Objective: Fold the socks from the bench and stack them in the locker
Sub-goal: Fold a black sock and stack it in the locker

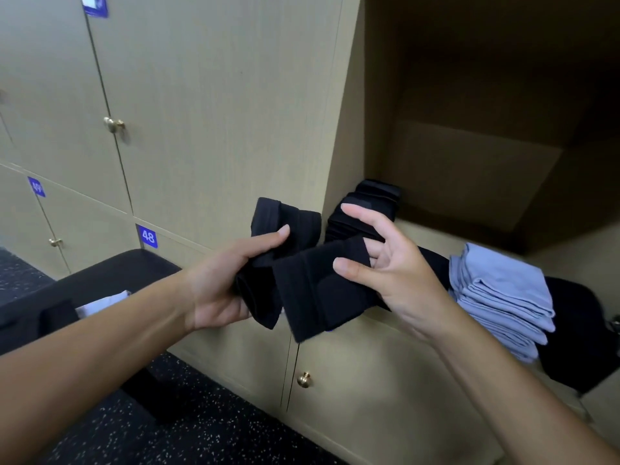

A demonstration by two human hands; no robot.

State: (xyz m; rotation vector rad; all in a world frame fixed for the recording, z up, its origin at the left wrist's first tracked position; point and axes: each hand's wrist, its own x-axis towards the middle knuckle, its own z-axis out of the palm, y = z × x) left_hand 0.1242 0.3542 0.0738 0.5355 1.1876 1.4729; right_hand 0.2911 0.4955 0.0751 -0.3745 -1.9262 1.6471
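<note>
Partly done, by the look of it. The open beige wooden locker compartment point(476, 169) already holds two piles: a stack of folded black socks point(365, 206) just beyond the right hand's fingertips, at the compartment's left wall, and a stack of folded light-blue socks point(503, 297) just right of the right hand, near the front edge. A dark rounded item sits behind and right of the blue stack; can't tell what it is.

In hand now: a pair of black knit socks point(302, 280), held in the air between both hands, in front of the locker's lip, not yet on any stack. Left hand point(221, 283) grips the bunched end w/ curled fingers, thumb lying along the top of the fabric. Right hand point(389, 266) has its thumb pressing the folded flap from the front, the other fingers spread and reaching behind the cloth, so it pinches the fold. Fold looks nearly complete; prob. one more tuck, then place it on the black stack just ahead.

Still left: something white, cloth-like, lies on the black padded bench point(110, 273), left of and below the left forearm. Likely more socks to fold, tho mostly hidden by the arm, so count unknown.
</note>
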